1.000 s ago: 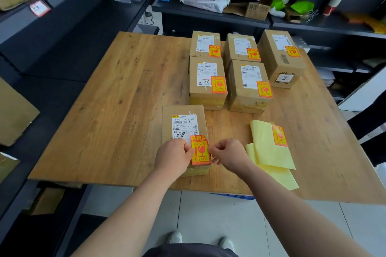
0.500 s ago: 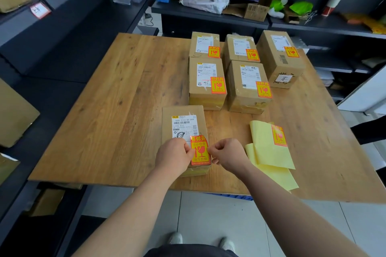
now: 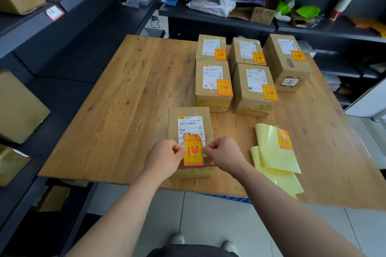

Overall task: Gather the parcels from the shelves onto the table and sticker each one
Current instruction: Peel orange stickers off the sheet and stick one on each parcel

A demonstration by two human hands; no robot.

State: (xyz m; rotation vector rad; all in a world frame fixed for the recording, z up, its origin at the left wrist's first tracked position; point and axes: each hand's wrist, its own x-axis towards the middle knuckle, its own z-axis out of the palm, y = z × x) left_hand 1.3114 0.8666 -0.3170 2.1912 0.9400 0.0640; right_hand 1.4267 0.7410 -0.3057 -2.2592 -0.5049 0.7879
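One orange sticker (image 3: 193, 150), pinched at its side edges by the left hand (image 3: 166, 157) and right hand (image 3: 224, 155), is held over the nearest parcel (image 3: 189, 113) on the desk (image 3: 125, 110).

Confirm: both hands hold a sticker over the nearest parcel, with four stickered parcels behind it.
Wrong count: the head view shows five stickered parcels behind it, not four. Left hand and right hand do hold the sticker over the nearest parcel.
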